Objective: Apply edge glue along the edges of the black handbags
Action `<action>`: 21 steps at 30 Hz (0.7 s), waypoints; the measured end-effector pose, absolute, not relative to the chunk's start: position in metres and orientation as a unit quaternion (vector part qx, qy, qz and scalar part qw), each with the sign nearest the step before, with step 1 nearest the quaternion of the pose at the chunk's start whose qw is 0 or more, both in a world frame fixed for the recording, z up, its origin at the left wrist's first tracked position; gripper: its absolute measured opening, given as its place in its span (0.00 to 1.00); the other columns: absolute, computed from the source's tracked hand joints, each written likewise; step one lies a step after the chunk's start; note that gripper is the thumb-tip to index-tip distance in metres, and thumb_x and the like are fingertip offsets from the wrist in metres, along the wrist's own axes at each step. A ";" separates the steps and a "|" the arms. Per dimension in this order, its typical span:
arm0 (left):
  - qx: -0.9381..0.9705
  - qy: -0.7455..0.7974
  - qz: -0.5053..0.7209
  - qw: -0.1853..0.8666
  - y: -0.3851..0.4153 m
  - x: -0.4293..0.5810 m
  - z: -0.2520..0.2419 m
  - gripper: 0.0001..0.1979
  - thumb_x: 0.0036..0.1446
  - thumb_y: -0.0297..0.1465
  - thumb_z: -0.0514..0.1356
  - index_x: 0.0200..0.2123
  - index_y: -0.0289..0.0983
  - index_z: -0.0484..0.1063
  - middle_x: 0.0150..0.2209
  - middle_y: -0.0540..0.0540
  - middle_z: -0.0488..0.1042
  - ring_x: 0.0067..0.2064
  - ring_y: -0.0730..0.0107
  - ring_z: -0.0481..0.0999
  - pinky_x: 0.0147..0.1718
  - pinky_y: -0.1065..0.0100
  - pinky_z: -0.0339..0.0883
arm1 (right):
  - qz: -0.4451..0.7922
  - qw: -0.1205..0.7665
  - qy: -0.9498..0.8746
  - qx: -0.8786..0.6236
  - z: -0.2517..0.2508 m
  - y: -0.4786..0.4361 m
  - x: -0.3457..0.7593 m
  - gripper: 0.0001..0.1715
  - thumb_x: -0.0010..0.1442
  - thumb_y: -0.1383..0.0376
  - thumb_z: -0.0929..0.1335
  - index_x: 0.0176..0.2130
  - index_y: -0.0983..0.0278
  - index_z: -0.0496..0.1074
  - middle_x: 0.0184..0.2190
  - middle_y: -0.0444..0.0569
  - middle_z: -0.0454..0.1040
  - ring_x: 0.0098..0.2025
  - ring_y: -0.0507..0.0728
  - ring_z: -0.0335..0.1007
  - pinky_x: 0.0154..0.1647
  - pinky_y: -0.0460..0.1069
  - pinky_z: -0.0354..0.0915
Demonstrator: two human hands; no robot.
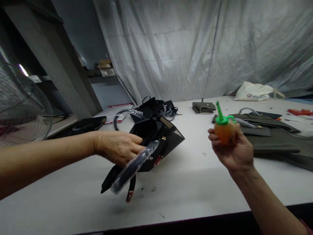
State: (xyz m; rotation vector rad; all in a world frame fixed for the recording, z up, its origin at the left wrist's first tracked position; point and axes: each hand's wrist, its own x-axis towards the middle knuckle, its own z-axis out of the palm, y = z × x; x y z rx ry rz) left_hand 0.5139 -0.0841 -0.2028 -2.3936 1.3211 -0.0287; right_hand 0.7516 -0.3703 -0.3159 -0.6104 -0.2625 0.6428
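My left hand is on a black handbag with its fingers closed at the bag's open top, their tips partly hidden. The bag is tilted over the table. A handle wrapped in clear plastic slants across in front of these fingers, and a dark strap with a copper-coloured metal end hangs below. My right hand is wrapped round a small squeeze bottle. The bottle is held upright above the table, with orange contents and a green cap and nozzle pointing up.
Behind the handbag lie more black bag pieces with plastic-wrapped handles. Grey-olive bag pieces are stacked at right, near a white cloth bag. A fan stands at left; a silver sheet hangs behind the white table.
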 end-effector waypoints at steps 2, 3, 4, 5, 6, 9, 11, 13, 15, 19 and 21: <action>-0.827 0.527 -0.006 0.195 -0.092 0.514 -0.207 0.11 0.68 0.30 0.55 0.35 0.43 0.75 0.43 0.45 0.81 0.52 0.67 0.77 0.36 0.63 0.71 | 0.315 0.890 -0.169 -0.284 -0.311 -0.353 0.752 0.27 0.62 0.45 0.69 0.43 0.66 0.76 0.35 0.55 0.79 0.35 0.58 0.80 0.35 0.49 0.79; -0.827 0.530 -0.019 0.186 -0.096 0.514 -0.209 0.12 0.68 0.31 0.54 0.35 0.43 0.76 0.44 0.44 0.81 0.52 0.66 0.77 0.36 0.62 0.72 | 0.327 0.882 -0.190 -0.281 -0.309 -0.346 0.752 0.26 0.62 0.45 0.70 0.41 0.66 0.76 0.34 0.55 0.79 0.39 0.62 0.81 0.43 0.56 0.80; -0.825 0.535 -0.027 0.179 -0.100 0.513 -0.212 0.12 0.68 0.32 0.52 0.36 0.42 0.76 0.44 0.43 0.81 0.53 0.66 0.77 0.36 0.62 0.72 | 0.351 0.868 -0.208 -0.283 -0.309 -0.339 0.752 0.27 0.62 0.45 0.69 0.40 0.67 0.76 0.34 0.55 0.79 0.42 0.65 0.81 0.49 0.60 0.78; -0.821 0.542 -0.030 0.175 -0.103 0.512 -0.214 0.13 0.68 0.31 0.52 0.36 0.42 0.76 0.44 0.43 0.81 0.53 0.66 0.77 0.36 0.62 0.73 | 0.381 0.851 -0.225 -0.283 -0.310 -0.333 0.751 0.27 0.63 0.45 0.69 0.41 0.67 0.76 0.34 0.55 0.79 0.45 0.67 0.81 0.52 0.64 0.76; -0.819 0.546 -0.034 0.173 -0.106 0.510 -0.216 0.13 0.68 0.31 0.51 0.37 0.42 0.77 0.43 0.43 0.81 0.54 0.66 0.77 0.37 0.62 0.73 | 0.405 0.837 -0.241 -0.278 -0.311 -0.328 0.750 0.27 0.64 0.45 0.67 0.41 0.67 0.76 0.34 0.54 0.79 0.47 0.68 0.80 0.53 0.67 0.75; -0.820 0.547 -0.040 0.166 -0.111 0.508 -0.220 0.13 0.68 0.32 0.52 0.40 0.43 0.77 0.45 0.44 0.82 0.51 0.67 0.79 0.37 0.63 0.75 | 0.478 0.788 -0.284 -0.266 -0.315 -0.314 0.747 0.27 0.67 0.45 0.65 0.46 0.65 0.75 0.40 0.54 0.80 0.52 0.70 0.78 0.50 0.68 0.75; -0.822 0.544 -0.046 0.162 -0.112 0.509 -0.221 0.14 0.68 0.33 0.51 0.42 0.43 0.78 0.48 0.45 0.82 0.49 0.67 0.80 0.38 0.64 0.75 | 0.512 0.761 -0.309 -0.251 -0.316 -0.305 0.744 0.27 0.68 0.46 0.64 0.50 0.65 0.73 0.46 0.55 0.79 0.52 0.67 0.78 0.48 0.66 0.76; -0.818 0.546 -0.060 0.172 -0.110 0.510 -0.222 0.15 0.69 0.33 0.50 0.44 0.42 0.78 0.49 0.45 0.81 0.51 0.68 0.79 0.43 0.65 0.74 | 0.546 0.736 -0.328 -0.230 -0.317 -0.298 0.740 0.28 0.67 0.46 0.65 0.53 0.65 0.72 0.48 0.56 0.78 0.48 0.63 0.79 0.44 0.62 0.78; -0.811 0.542 -0.100 0.196 -0.103 0.509 -0.226 0.15 0.68 0.31 0.51 0.45 0.44 0.78 0.50 0.49 0.81 0.57 0.68 0.75 0.55 0.63 0.70 | 0.568 0.720 -0.334 -0.217 -0.318 -0.293 0.736 0.29 0.65 0.44 0.67 0.52 0.64 0.72 0.46 0.54 0.79 0.41 0.60 0.79 0.37 0.57 0.79; -0.857 0.401 -0.237 0.221 -0.082 0.504 -0.245 0.16 0.60 0.25 0.63 0.46 0.52 0.77 0.52 0.57 0.78 0.64 0.64 0.65 0.72 0.51 0.46 | 0.557 0.738 -0.309 -0.222 -0.320 -0.291 0.725 0.27 0.66 0.45 0.66 0.48 0.64 0.74 0.39 0.50 0.80 0.33 0.53 0.78 0.28 0.45 0.75; -0.911 0.270 -0.257 0.177 -0.077 0.500 -0.255 0.16 0.59 0.24 0.64 0.45 0.53 0.77 0.58 0.54 0.74 0.66 0.59 0.63 0.71 0.49 0.48 | 0.538 0.761 -0.280 -0.229 -0.319 -0.292 0.719 0.26 0.69 0.46 0.64 0.48 0.65 0.74 0.37 0.49 0.79 0.31 0.52 0.77 0.29 0.44 0.75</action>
